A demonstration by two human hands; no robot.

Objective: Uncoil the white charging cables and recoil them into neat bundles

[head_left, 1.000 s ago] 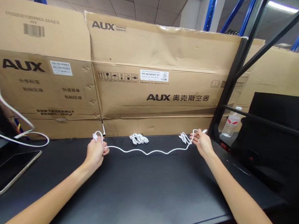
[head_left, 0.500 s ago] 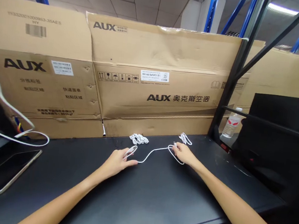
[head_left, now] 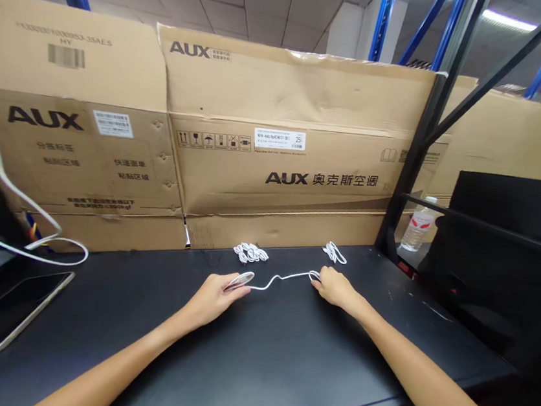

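A thin white cable [head_left: 286,278] runs between my two hands, just above the black tabletop [head_left: 253,357]. My left hand [head_left: 215,296] is closed on a looped part of it, the loops standing up between thumb and fingers. At the other end, my right hand [head_left: 334,287] pinches a small loop of the same cable; its fingertips are partly hidden. Behind my left hand lies a bundle of coiled white cable [head_left: 250,253]. A second, smaller coiled white cable [head_left: 334,253] lies just beyond my right hand.
Cardboard boxes [head_left: 281,198] stand along the back edge. On the left are a dark tablet-like panel [head_left: 9,310] with a light rim and a loose white cord [head_left: 63,261]. A black metal post [head_left: 409,166], a water bottle [head_left: 418,225] and a black panel [head_left: 503,255] are at the right.
The right hand has turned palm down and its large hanging loop has become a small one. The left hand's loops now lean further right. The cable between the hands has risen slightly.
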